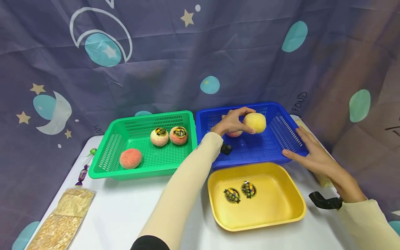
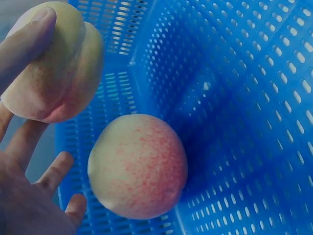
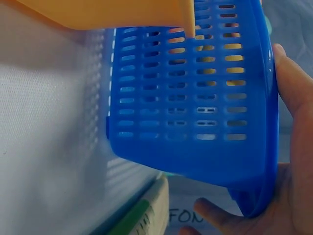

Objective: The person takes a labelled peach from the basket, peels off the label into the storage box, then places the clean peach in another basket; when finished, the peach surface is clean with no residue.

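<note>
My left hand (image 1: pixel 233 122) pinches a yellow peach (image 1: pixel 256 122) between thumb and fingers, above the blue basket (image 1: pixel 265 147). In the left wrist view, the thumb presses on that peach (image 2: pixel 73 63), which shows a deep crease. Below it, a pink-and-cream peach (image 2: pixel 138 166) lies on the basket's floor; the left hand partly covers it in the head view. My right hand (image 1: pixel 318 158) spans the basket's near right corner, thumb at the front rim and fingers along the right rim. From the right wrist, the basket's corner (image 3: pixel 195 156) sits between thumb and fingers, which look fairly straight.
A green basket (image 1: pixel 147 171) to the left holds three peaches, two with black-and-gold stickers. A yellow tray (image 1: pixel 256 222) with two similar stickers stands in front of the blue basket. Wrapped candies (image 1: pixel 82 175) and a bag of flakes (image 1: pixel 62 218) lie at the table's left edge.
</note>
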Tool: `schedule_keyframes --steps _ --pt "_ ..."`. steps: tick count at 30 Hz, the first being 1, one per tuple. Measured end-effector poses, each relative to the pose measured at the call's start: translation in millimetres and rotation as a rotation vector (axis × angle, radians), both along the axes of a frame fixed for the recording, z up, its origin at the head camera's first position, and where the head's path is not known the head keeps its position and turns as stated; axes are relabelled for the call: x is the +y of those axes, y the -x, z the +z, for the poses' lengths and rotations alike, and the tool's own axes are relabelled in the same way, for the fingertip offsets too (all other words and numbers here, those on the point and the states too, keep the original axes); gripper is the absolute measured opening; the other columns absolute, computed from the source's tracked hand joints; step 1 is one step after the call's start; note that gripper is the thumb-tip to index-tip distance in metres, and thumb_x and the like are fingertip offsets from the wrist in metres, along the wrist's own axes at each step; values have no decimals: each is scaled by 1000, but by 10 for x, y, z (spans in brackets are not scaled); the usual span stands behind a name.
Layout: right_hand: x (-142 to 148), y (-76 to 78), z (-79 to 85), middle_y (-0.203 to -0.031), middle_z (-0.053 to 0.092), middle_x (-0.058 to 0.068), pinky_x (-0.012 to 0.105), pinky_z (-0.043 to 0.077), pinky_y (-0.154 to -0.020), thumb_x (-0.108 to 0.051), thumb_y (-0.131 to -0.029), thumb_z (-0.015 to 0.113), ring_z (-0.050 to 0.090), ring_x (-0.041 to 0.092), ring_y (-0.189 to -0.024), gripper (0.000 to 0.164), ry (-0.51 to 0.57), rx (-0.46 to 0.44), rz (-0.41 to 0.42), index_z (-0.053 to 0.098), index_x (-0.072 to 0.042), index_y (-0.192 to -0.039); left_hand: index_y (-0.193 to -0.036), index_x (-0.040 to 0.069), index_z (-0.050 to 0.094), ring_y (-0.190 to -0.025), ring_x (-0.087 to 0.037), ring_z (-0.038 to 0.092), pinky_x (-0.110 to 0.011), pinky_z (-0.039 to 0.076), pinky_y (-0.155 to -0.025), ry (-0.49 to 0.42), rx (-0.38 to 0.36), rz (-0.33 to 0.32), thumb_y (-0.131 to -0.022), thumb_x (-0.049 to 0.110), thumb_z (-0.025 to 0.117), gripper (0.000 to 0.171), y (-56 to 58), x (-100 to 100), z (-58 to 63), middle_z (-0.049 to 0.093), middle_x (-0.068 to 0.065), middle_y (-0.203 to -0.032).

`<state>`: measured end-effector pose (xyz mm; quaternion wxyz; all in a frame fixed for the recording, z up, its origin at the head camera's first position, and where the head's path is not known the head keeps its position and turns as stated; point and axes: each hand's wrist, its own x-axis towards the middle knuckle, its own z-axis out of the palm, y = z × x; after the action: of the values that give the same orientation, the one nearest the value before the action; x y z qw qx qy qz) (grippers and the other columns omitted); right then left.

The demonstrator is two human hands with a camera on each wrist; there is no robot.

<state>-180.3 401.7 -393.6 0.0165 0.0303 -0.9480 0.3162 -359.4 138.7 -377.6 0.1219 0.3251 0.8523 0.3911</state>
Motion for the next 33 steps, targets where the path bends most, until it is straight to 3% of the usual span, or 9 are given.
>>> schedule_keyframes --steps 4,10,17,21,26,33 --pt "-6 -6 8 -170 -5 24 80 7 -113 -45 -94 68 3 56 -152 104 6 -10 -1 0 -6 -164 -141 39 56 -130 -19 37 -58 19 -115 23 -2 6 -76 40 90 73 27 62 -45 55 15 -147" --pt "-17 -14 14 -171 -5 24 81 9 -113 -44 -94 68 3 57 -152 104 12 -8 -1 1 -8 -164 -142 39 56 -123 -19 40 -57 21 -109 56 21 31 -76 42 90 75 60 94 -104 55 12 -147" --pt "-6 -25 19 -171 -5 24 81 9 -112 -44 -94 68 4 57 -152 104 7 -8 -1 0 -7 -164 -142 39 56 -118 -19 41 -57 16 -107 80 35 102 -77 42 89 74 66 160 -167 58 10 -145" --pt "-14 -26 17 -171 -6 23 81 9 -112 -45 -94 68 4 57 -152 104 14 -16 -3 0 -8 -164 -136 37 63 -123 -19 40 -59 8 -111 102 51 126 -83 39 85 58 45 193 -187 61 9 -140" --pt "-12 -28 11 -171 -4 23 80 8 -113 -43 -94 68 4 57 -152 103 22 -3 6 2 -7 -164 -128 38 69 -126 -19 38 -60 4 -114 212 92 121 -89 42 78 41 30 234 -223 63 8 -134" --pt "0 -31 12 -171 -4 24 80 9 -113 -44 -94 68 5 57 -152 103 8 -1 0 1 -7 -164 -131 37 68 -128 -19 38 -61 4 -115 212 80 89 -89 44 77 43 6 251 -201 63 8 -136"
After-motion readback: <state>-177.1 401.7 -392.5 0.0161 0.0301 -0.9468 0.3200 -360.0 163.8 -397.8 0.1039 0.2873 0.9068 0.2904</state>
